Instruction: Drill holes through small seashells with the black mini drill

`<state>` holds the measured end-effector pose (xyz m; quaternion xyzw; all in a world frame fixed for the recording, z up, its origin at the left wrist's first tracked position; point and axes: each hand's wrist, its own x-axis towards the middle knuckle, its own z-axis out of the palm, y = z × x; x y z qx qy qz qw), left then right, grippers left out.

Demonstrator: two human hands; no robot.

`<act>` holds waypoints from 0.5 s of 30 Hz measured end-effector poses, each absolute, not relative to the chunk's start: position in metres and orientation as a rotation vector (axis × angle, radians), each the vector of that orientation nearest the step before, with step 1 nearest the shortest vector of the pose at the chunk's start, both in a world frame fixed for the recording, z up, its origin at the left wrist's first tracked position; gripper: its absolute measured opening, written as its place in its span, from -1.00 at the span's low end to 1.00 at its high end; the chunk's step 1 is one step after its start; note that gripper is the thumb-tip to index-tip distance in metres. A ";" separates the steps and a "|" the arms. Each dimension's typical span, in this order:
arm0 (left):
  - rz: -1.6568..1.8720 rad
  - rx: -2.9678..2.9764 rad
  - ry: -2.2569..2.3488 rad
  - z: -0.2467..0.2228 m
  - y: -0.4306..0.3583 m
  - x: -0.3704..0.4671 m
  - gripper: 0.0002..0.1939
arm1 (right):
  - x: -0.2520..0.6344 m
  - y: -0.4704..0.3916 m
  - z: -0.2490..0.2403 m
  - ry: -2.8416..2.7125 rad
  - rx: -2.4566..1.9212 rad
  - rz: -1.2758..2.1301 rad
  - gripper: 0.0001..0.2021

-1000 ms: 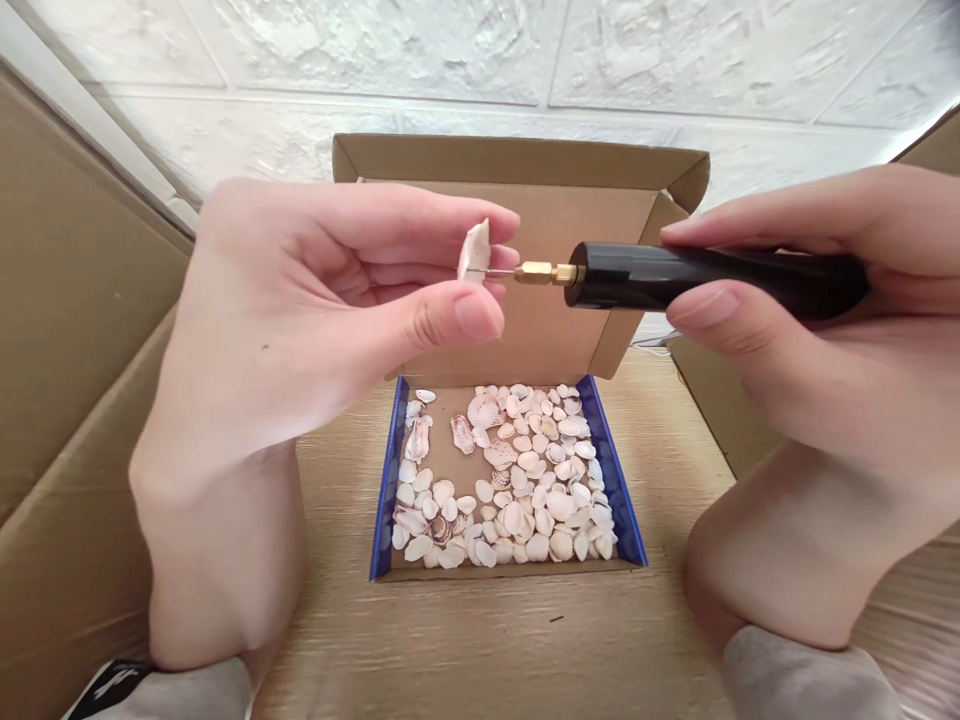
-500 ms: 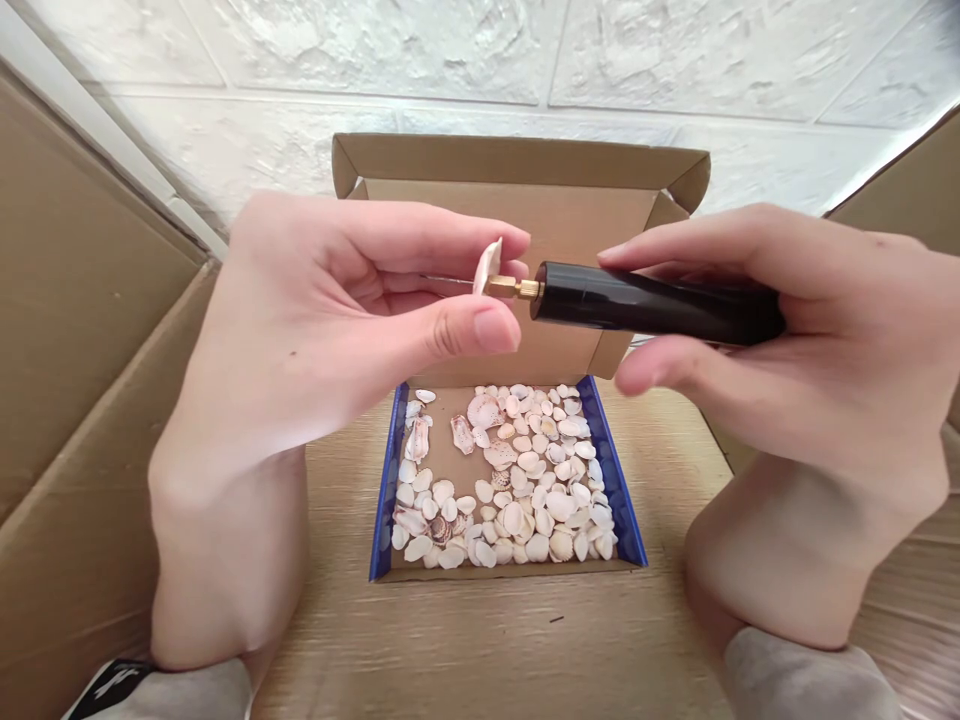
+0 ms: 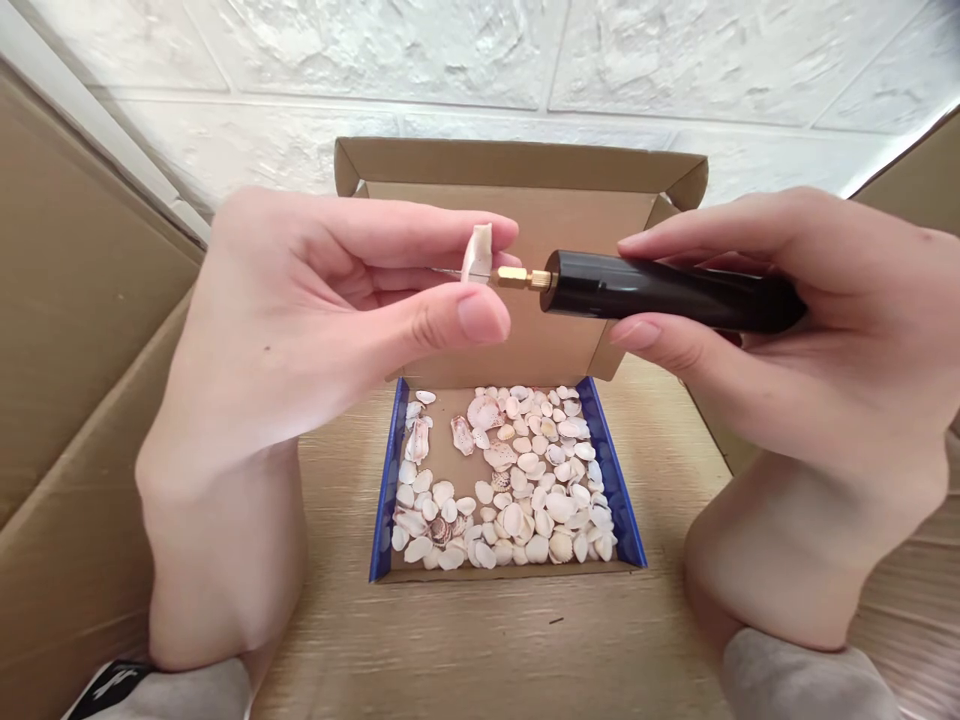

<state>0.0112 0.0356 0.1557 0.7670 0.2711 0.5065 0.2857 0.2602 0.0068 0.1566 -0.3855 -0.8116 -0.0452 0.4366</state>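
Note:
Between the thumb and fingers of my left hand (image 3: 322, 310) stands a pale seashell (image 3: 477, 252), held edge-on to me. My right hand (image 3: 810, 310) grips a black pen-shaped hand drill (image 3: 660, 290) lying level, its brass chuck (image 3: 521, 279) pointing left at the shell. The thin bit passes through the shell, and its tip shows on the far left side, inside my left hand's curl. Below both hands, many small white and pinkish shells (image 3: 559, 505) lie in an open cardboard box with blue side walls (image 3: 613, 470).
The box's raised lid (image 3: 525, 160) stands behind my hands. A white brick-textured wall (image 3: 465, 50) closes off the back. Cardboard panels (image 3: 67, 330) rise at the left and right. A small dark sliver (image 3: 556, 620) lies on the wooden tabletop (image 3: 480, 660).
Both hands have drifted slightly apart, the drill to the right and the shell to the left. The shell has turned a little, and more of the brass chuck shows clear of it.

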 end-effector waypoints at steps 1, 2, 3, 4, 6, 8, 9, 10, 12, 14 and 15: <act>1.359 2.052 0.737 0.156 0.035 0.011 -0.63 | 0.260 0.007 0.156 -2.013 -0.963 -0.111 -0.60; 1.363 2.058 0.743 0.156 0.035 0.010 -0.64 | 0.261 0.007 0.156 -2.009 -0.969 -0.112 -0.59; 1.363 2.069 0.754 0.157 0.036 0.009 -0.65 | 0.261 0.007 0.156 -2.009 -0.974 -0.117 -0.59; 1.354 2.091 0.760 0.157 0.037 0.008 -0.67 | 0.261 0.008 0.156 -2.011 -0.979 -0.125 -0.58; 1.320 2.150 0.742 0.157 0.039 0.007 -0.71 | 0.261 0.009 0.156 -2.027 -0.981 -0.149 -0.57; 1.298 2.207 0.704 0.157 0.041 0.007 -0.73 | 0.261 0.009 0.155 -2.026 -0.980 -0.164 -0.57; 1.306 2.222 0.692 0.158 0.041 0.007 -0.75 | 0.261 0.010 0.155 -2.015 -0.976 -0.165 -0.58; 1.331 2.217 0.692 0.158 0.040 0.008 -0.77 | 0.260 0.010 0.155 -1.999 -0.970 -0.164 -0.58; 1.373 2.169 0.716 0.159 0.039 0.009 -0.79 | 0.260 0.010 0.154 -1.975 -0.958 -0.152 -0.59; 1.358 2.112 0.717 0.160 0.037 0.009 -0.76 | 0.260 0.011 0.154 -1.973 -0.952 -0.143 -0.59; 1.330 2.095 0.714 0.161 0.037 0.009 -0.72 | 0.259 0.011 0.154 -1.975 -0.957 -0.141 -0.59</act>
